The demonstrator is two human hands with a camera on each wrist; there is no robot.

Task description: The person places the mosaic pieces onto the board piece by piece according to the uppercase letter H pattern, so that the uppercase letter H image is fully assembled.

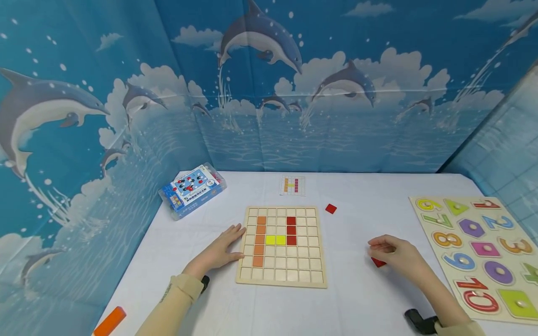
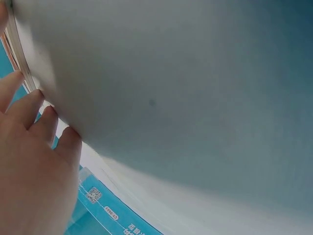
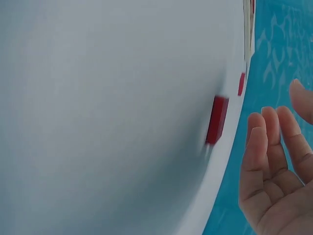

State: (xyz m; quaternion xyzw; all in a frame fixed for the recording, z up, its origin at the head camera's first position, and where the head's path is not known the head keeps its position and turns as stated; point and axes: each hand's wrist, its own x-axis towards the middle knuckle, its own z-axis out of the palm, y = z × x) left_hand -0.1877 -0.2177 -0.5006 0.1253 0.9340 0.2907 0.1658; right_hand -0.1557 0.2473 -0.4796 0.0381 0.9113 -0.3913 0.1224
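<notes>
A wooden grid board (image 1: pixel 281 284) lies on the white table, holding an orange column (image 1: pixel 258 245), two yellow tiles (image 1: pixel 275 240) and a red column (image 1: pixel 291 231). My left hand (image 1: pixel 218 248) rests against the board's left edge, fingers extended. Over at the right, my right hand (image 1: pixel 397 257) hovers above a red tile (image 1: pixel 378 262). In the right wrist view, that red tile (image 3: pixel 217 120) sits on the cloth, apart from the loosely bent fingers (image 3: pixel 255 149). A second red tile (image 1: pixel 331 208) lies beyond the board's upper right corner.
A small pattern card (image 1: pixel 293 185) lies behind the board. The blue boxed set (image 1: pixel 193 190) is at the back left, an orange block (image 1: pixel 110 322) at the front left. On the right lies a number-and-shape puzzle board (image 1: pixel 462 233). Dolphin curtains (image 1: pixel 260 135) surround the table.
</notes>
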